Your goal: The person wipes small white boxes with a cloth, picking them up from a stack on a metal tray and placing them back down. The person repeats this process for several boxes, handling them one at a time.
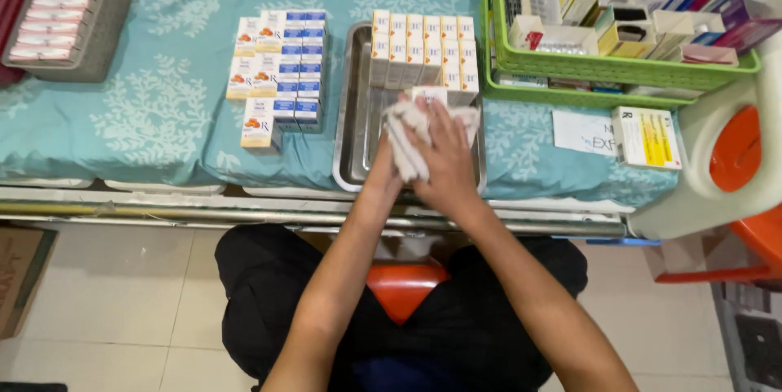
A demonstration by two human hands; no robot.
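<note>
We've got both hands bunched on a white cloth over the steel tray: right hand clamped on top, left hand gripping beneath. Rows of white boxes fill the tray's far half; the near half looks bare.

This looks like a pharmacy stockroom or dispensary. Rows of small medicine boxes stand in a steel tray on a cloth-covered surface; right of the tray, green baskets brim with assorted drug packets.
</note>
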